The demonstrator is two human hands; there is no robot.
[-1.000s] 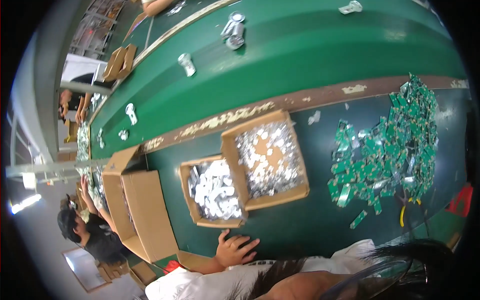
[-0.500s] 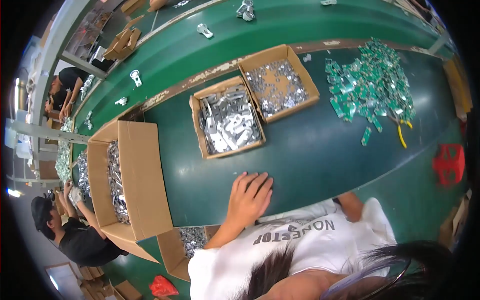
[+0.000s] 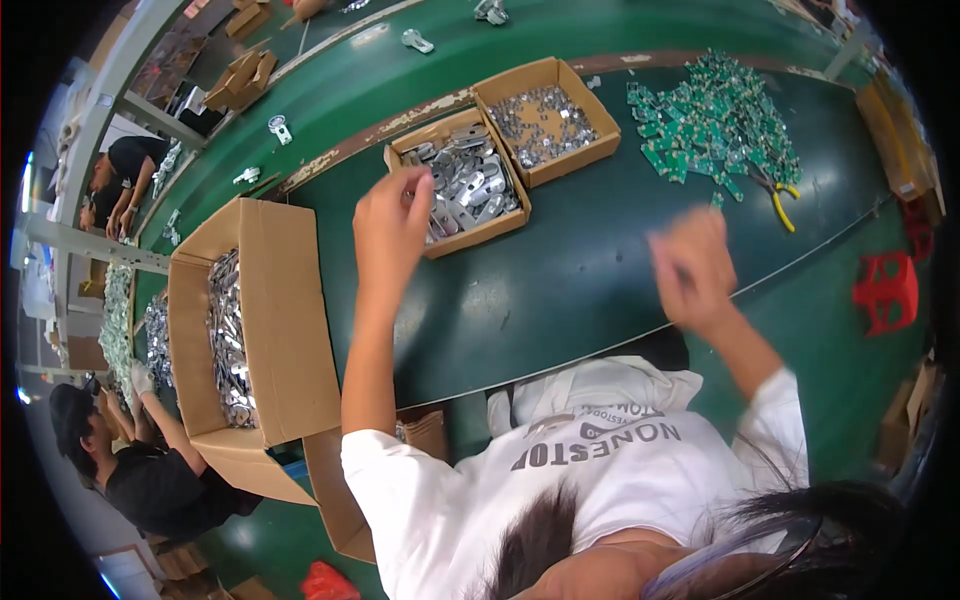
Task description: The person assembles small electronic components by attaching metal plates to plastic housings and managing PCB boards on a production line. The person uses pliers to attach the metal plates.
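My left hand [image 3: 388, 222] is raised over the left edge of a cardboard box of flat silver metal parts [image 3: 468, 185]. Its fingers are loosely bent with the thumb apart, and nothing shows in them. My right hand [image 3: 697, 268] hovers above the front of the dark green table [image 3: 570, 285], smeared by motion, so its fingers cannot be read. Beyond it lies a heap of small green circuit boards [image 3: 715, 125], with yellow-handled pliers [image 3: 783, 207] at its near edge. Adjoining the parts box is a second cardboard box [image 3: 600, 150] holding small metal pieces.
A tall carton [image 3: 285, 320] of metal parts stands at the left. Behind the table runs a green conveyor belt [image 3: 340, 95] carrying several metal parts. A red plastic stool [image 3: 887, 290] is on the right-hand floor. Two co-workers, one a person in a black cap [image 3: 75, 425], are at the left.
My left hand has lifted off the table and moved up and left to the parts box. My right hand has come into view over the table. The whole view has shifted slightly.
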